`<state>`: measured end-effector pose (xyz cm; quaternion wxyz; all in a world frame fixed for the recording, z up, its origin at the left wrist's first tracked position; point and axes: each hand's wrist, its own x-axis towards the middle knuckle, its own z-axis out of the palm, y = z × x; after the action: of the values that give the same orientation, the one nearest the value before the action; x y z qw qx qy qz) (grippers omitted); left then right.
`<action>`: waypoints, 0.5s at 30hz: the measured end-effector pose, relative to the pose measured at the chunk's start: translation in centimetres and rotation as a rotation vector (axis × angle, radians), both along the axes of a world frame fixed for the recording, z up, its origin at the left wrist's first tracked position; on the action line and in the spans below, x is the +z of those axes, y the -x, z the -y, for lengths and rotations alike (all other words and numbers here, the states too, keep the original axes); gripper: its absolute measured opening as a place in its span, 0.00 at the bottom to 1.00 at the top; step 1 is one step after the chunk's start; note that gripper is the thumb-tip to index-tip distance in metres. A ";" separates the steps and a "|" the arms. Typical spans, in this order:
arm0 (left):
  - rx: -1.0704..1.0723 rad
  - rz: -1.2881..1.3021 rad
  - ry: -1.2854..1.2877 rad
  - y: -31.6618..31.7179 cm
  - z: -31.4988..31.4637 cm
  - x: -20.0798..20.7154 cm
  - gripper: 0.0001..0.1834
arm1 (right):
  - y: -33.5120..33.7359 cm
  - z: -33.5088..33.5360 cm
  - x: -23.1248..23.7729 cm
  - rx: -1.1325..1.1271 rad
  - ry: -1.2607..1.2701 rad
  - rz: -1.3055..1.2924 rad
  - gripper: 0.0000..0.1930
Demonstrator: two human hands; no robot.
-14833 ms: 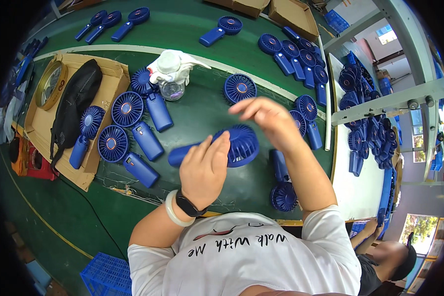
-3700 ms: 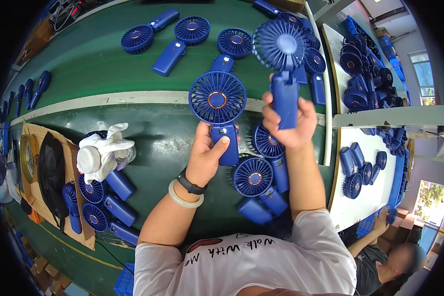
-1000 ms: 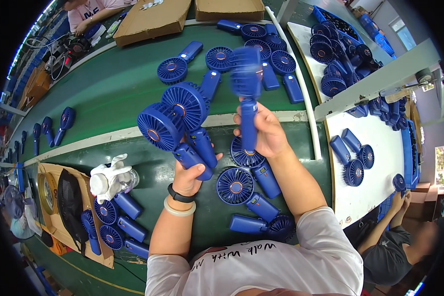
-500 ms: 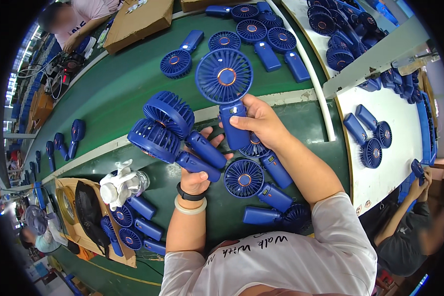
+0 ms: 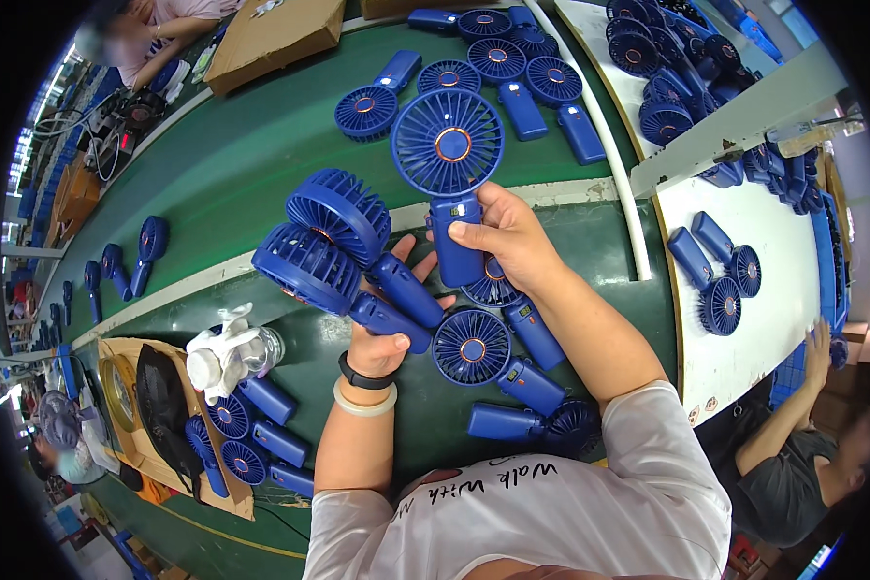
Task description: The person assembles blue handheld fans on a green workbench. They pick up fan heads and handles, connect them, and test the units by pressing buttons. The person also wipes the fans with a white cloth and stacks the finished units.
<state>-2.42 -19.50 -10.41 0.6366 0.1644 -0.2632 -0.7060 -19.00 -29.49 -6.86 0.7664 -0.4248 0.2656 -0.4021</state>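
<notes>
left hand (image 5: pixel 379 352), centre of the frame: grips two fans together by their handles, lower fan (image 5: pixel 307 269) and upper fan (image 5: pixel 343 215), heads tilted to the upper left. thumb pressed on the lower handle; the other fingers spread loosely past the upper handle, tips showing to its right. palm hidden behind the handles.

right hand (image 5: pixel 512 237), right of centre: closed about the handle of a third fan (image 5: pixel 452 145), held upright, head at upper centre. thumb lies across the handle front; most of the other fingers are behind it, their exact bend cannot be told.

below the right hand, a bench fan (image 5: pixel 493 286) is partly covered by the third fan's handle and by the hand. at lower centre, a dark fan (image 5: pixel 572 425) sits in shadow, its grille hard to read. bottle (image 5: pixel 269 350), lower left, is partly covered by a white glove (image 5: pixel 224 358). co-worker (image 5: pixel 788 483) is cut off at the right rim.
</notes>
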 end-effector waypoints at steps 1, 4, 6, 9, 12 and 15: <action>0.003 0.000 -0.002 0.0 -0.1 -0.1 0.55 | 0.0 0.0 0.0 -0.006 -0.006 -0.003 0.22; 0.007 -0.001 -0.004 -0.1 -0.1 0.0 0.55 | -0.1 -0.1 0.0 0.006 -0.012 -0.009 0.22; 0.014 -0.001 -0.006 0.0 -0.1 0.3 0.55 | -0.2 -0.1 0.0 0.016 -0.009 -0.006 0.22; 0.007 -0.012 -0.006 0.2 -0.1 0.1 0.55 | -0.1 -0.2 0.4 0.011 -0.014 0.002 0.21; -0.009 -0.025 0.008 0.0 0.0 0.1 0.55 | -0.4 -0.2 -0.1 -0.041 0.036 -0.027 0.22; -0.004 -0.041 0.001 -0.1 -0.2 0.3 0.53 | -1.2 -1.0 -0.4 0.003 0.179 -0.216 0.28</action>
<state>-2.34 -19.31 -10.09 0.6406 0.1493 -0.2506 -0.7103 -17.83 -28.51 -7.30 0.6931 -0.5326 0.3089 -0.3748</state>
